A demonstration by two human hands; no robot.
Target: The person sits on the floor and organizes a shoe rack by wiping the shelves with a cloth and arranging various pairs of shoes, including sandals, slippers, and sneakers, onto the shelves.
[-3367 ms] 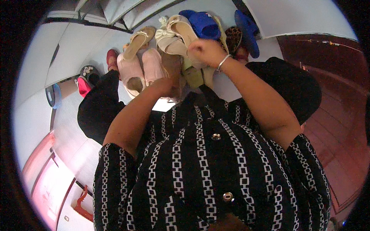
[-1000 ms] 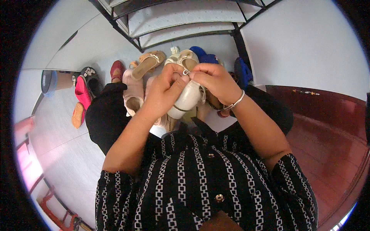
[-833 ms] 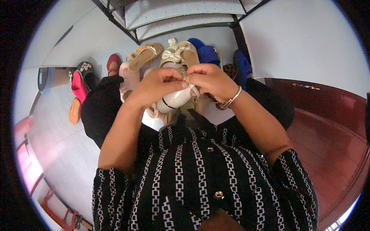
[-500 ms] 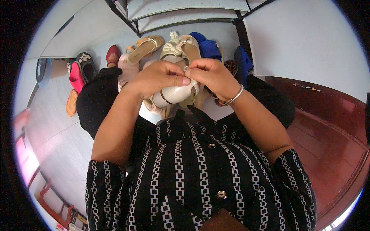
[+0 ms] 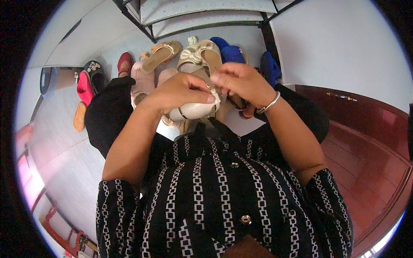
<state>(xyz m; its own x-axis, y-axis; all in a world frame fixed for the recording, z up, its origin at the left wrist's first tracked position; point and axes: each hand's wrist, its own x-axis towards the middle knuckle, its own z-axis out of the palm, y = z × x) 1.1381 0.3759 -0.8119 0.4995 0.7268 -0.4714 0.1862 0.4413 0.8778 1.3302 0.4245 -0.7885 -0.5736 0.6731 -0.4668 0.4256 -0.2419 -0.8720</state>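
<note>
Between my knees is a cream strapped shoe (image 5: pixel 198 110), its toe angled to the lower left. My left hand (image 5: pixel 183 90) grips it from the left, thumb pressed on the strap beside a small metal buckle (image 5: pixel 211 87). Just right of the buckle, my right hand (image 5: pixel 245 85) has its fingers curled in and its thumb pointing left. Whatever lies between those fingertips is hidden. A silvery bangle (image 5: pixel 272 103) circles the right wrist. Part of the shoe is covered by my left hand.
Beyond my hands lie a tan flat shoe (image 5: pixel 159 58), cream bow shoes (image 5: pixel 211 53), pink shoes (image 5: pixel 143 79) and blue slippers (image 5: pixel 232 53). Red shoes (image 5: pixel 125 63) sit farther left. A black-framed rack (image 5: pixel 206 26) stands at the back, and a reddish-brown wooden panel (image 5: pixel 361 142) at right.
My right hand has drawn slightly right, off the strap beside the buckle, which now shows more plainly. The left hand keeps its grip, and the shoe has barely shifted.
</note>
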